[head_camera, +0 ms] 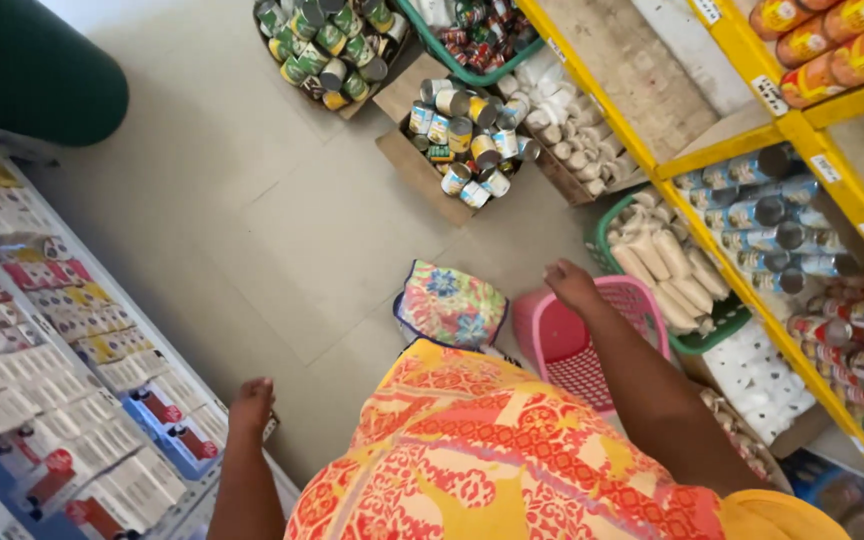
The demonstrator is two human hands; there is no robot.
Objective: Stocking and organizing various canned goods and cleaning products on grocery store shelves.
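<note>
I look straight down at my orange and yellow patterned dress. My right hand (570, 283) reaches forward over the rim of an empty pink plastic basket (582, 345) on the floor; its fingers look curled, with nothing visible in them. My left hand (251, 402) hangs at my side next to the left shelf of small boxes (72, 400), and whether it holds anything is hidden. A floral cloth bag (450, 304) sits on the floor just left of the pink basket.
Yellow shelving (742, 150) on the right holds cans and bottles. On the floor stand a cardboard box of tins (462, 140), a basket of tins (327, 45), a green basket of pale rolls (667, 265) and a box of white packets (572, 125).
</note>
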